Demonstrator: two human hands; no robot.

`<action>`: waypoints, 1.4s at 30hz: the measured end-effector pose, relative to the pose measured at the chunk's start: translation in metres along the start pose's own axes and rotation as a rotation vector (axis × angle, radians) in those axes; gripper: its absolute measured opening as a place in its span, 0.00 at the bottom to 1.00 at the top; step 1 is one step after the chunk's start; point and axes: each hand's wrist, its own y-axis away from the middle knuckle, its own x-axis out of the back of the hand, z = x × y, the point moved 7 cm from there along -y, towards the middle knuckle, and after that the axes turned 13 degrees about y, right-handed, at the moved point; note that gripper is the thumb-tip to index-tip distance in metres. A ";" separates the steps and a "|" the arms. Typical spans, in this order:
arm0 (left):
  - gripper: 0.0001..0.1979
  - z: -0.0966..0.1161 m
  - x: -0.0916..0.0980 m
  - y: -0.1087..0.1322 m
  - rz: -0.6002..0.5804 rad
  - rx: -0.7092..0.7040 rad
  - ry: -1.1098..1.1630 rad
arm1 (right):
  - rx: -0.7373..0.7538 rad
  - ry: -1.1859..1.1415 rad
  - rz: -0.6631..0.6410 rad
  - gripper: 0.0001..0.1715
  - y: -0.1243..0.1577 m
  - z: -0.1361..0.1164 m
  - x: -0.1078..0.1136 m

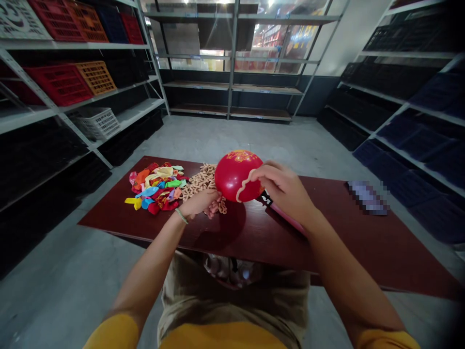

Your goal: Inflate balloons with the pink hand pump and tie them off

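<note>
A round, inflated red balloon (232, 179) with yellow print is held above the table in front of me. My left hand (202, 202), a pale green band at its wrist, is closed at the balloon's lower left edge; the neck is hidden. Between the fingertips of my right hand (285, 186) is a wavy beige cord (242, 187), which hangs across the balloon's front. Beside and behind my left hand spreads a heap of short, curly beige cords (201, 182). Farther left lies a pile of uninflated balloons (158, 186) in many colours.
The dark red-brown table (334, 242) carries a long pink object (286, 219) with a black end, under my right hand. A blurred-out flat item (367, 197) lies at the right. Shelves (83, 99) with crates stand left and right; a metal rack (232, 87) stands behind.
</note>
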 end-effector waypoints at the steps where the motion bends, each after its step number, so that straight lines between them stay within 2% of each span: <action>1: 0.14 -0.001 -0.003 0.000 0.013 0.010 -0.026 | -0.043 -0.030 0.086 0.15 -0.002 -0.001 0.003; 3: 0.13 -0.004 -0.008 0.001 0.045 0.019 -0.055 | -0.115 -0.069 0.215 0.17 -0.004 -0.003 0.003; 5: 0.13 -0.007 -0.014 0.004 0.055 0.009 -0.059 | -0.105 -0.040 0.237 0.16 -0.007 -0.008 -0.010; 9: 0.14 -0.006 -0.024 0.014 -0.035 -0.015 -0.115 | 0.142 0.132 0.046 0.19 -0.008 -0.020 -0.054; 11: 0.13 -0.003 -0.025 0.019 -0.077 -0.012 -0.251 | 0.239 0.242 -0.054 0.18 -0.002 -0.018 -0.073; 14: 0.12 0.004 -0.022 0.024 -0.086 0.012 -0.437 | 0.324 0.367 -0.141 0.18 0.007 -0.011 -0.089; 18: 0.14 0.011 -0.020 0.027 -0.118 0.038 -0.478 | 0.370 0.400 -0.204 0.20 0.012 -0.008 -0.094; 23: 0.17 0.018 -0.023 0.032 -0.195 0.036 -0.378 | 0.333 0.396 -0.244 0.24 0.009 -0.008 -0.091; 28: 0.21 0.032 -0.020 0.032 -0.185 -0.014 -0.340 | 0.269 0.458 -0.264 0.25 0.005 -0.003 -0.092; 32: 0.22 0.046 -0.012 0.030 -0.076 -0.068 -0.577 | 0.213 0.480 -0.274 0.19 0.001 -0.001 -0.095; 37: 0.21 0.068 -0.015 0.036 0.080 -0.281 -1.011 | 0.151 0.419 -0.308 0.27 -0.003 -0.001 -0.100; 39: 0.20 0.074 -0.017 0.039 0.093 -0.324 -1.093 | 0.139 0.374 -0.343 0.26 -0.005 0.000 -0.102; 42: 0.19 0.080 -0.017 0.041 0.072 -0.316 -1.083 | 0.102 0.306 -0.374 0.17 -0.011 0.002 -0.102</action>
